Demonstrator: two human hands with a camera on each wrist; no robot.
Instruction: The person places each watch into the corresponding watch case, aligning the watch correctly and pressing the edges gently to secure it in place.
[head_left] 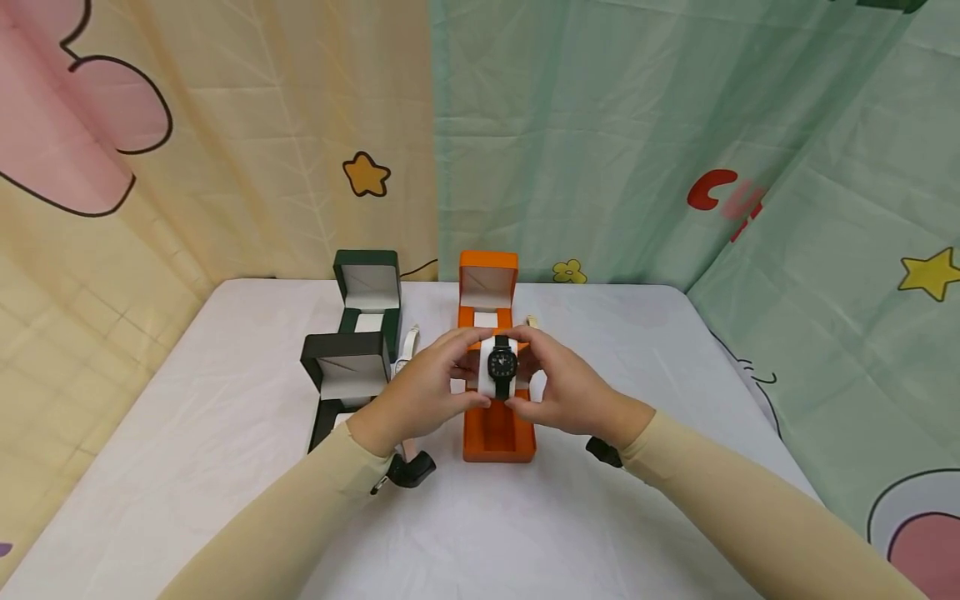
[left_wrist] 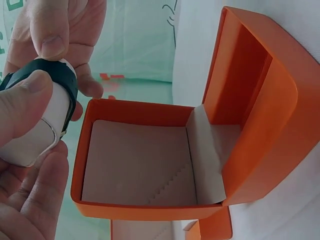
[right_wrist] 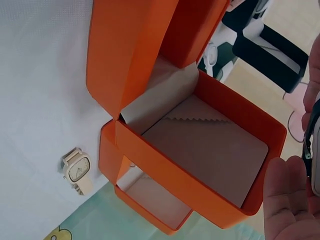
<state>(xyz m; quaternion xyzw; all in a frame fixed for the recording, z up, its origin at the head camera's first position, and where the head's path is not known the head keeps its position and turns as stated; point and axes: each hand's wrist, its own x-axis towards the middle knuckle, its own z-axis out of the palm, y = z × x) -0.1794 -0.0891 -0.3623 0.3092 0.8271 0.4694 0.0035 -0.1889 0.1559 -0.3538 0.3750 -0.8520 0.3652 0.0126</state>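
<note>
Both hands hold up a white watch cushion (head_left: 486, 379) with a black watch (head_left: 502, 363) strapped round it, above the open orange watch box (head_left: 498, 450). My left hand (head_left: 423, 387) grips its left side, and my right hand (head_left: 576, 390) its right side, thumbs low and fingers above. In the left wrist view the left thumb lies on the cushion (left_wrist: 52, 112) beside the dark strap (left_wrist: 70, 82). The box's lid (left_wrist: 135, 212) stands raised and its base (left_wrist: 295, 95) is hollow. At the right wrist view's edge, the cushion is mostly cut off.
Behind stands another open orange box (head_left: 488, 258), with a cream watch (right_wrist: 78, 170) to its right. At left are an open green box (head_left: 365, 258) and an open black box (head_left: 345, 343). A white watch (head_left: 408, 346) lies beside them on the white-covered table (head_left: 645, 333). Curtains surround the table.
</note>
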